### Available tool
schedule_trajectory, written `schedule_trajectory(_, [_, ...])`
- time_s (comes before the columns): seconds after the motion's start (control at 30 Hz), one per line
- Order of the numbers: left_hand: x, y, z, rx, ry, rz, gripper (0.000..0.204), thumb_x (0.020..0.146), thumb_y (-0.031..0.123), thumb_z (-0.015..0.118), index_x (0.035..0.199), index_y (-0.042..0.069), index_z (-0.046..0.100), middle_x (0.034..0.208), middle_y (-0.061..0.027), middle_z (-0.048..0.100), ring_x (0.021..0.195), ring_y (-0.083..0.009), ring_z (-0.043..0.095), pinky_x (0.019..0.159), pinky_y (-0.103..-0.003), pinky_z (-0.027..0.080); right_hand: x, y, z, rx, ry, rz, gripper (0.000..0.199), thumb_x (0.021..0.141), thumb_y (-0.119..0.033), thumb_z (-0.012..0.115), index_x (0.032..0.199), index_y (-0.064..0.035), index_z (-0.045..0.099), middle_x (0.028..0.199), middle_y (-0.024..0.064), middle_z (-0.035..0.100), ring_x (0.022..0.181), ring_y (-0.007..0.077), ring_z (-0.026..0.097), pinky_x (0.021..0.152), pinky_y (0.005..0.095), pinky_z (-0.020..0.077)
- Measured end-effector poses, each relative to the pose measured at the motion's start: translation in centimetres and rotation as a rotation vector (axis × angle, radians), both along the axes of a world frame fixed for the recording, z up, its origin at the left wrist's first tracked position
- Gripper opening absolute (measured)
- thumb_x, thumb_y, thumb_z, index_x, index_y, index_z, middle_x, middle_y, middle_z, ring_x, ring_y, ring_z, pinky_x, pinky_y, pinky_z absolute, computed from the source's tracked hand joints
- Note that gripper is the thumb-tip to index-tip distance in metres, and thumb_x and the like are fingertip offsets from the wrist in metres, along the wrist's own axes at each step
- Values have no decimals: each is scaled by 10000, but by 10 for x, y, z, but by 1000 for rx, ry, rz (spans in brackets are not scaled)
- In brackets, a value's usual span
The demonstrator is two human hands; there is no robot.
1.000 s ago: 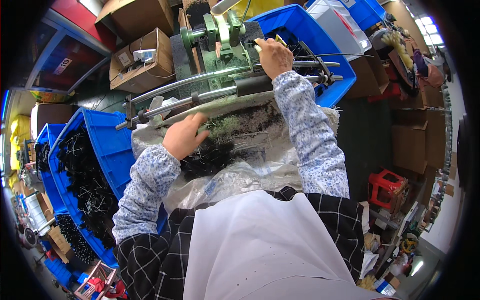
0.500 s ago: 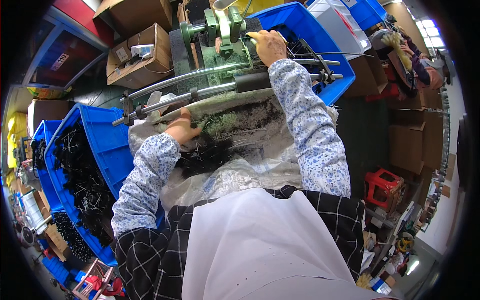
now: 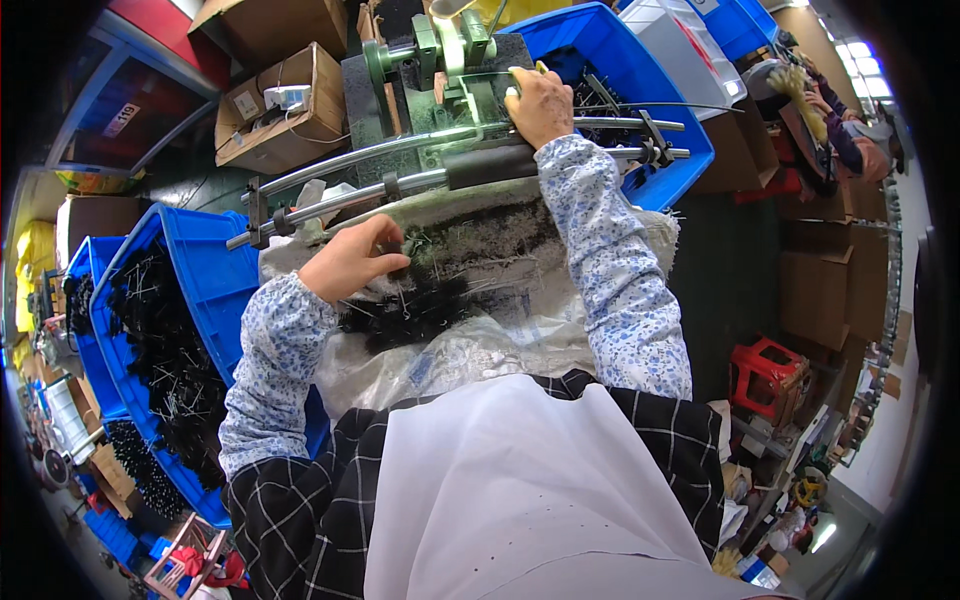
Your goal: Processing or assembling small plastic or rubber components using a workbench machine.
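Two hands worked: left hand [image 3: 350, 262] closed on a black bristly piece [image 3: 405, 250] from the lap pile [image 3: 420, 310]; right hand [image 3: 540, 105] pinched another at the green machine [image 3: 440, 50]; plenty remained unprocessed

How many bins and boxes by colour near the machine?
Blue bins: 3 (left, far left, right)
Brown cardboard boxes: 2 (open, upper)
Total: 5

Cluttered workshop: cardboard boxes [image 3: 285, 105], blue bins [image 3: 205, 275], perhaps a bright window [image 3: 860, 75].
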State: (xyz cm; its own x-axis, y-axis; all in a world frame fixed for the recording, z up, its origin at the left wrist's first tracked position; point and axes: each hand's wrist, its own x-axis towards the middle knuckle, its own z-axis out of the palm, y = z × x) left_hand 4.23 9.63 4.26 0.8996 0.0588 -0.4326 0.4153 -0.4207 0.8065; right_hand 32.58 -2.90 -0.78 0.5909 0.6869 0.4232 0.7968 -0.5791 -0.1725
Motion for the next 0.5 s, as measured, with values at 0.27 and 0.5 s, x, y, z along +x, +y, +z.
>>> schedule_trajectory(0.27, [16, -6, 47, -14, -170, 22, 225, 818, 74, 635, 989, 20, 500, 836, -14, 542, 730, -64, 507, 660, -197, 432, -38, 32, 8, -28, -8, -2, 255, 734, -216, 587, 959, -106, 636, 855, 84, 649, 934, 271, 581, 741, 423, 423])
schedule_trajectory(0.5, [13, 9, 36, -53, -314, 219, 208, 821, 40, 594, 1011, 19, 513, 849, -59, 619, 754, -99, 587, 676, -226, 467, 8, -6, 3, -68, -27, -25, 209, 733, -239, 601, 904, -125, 634, 875, 65, 655, 986, 284, 575, 761, 434, 423])
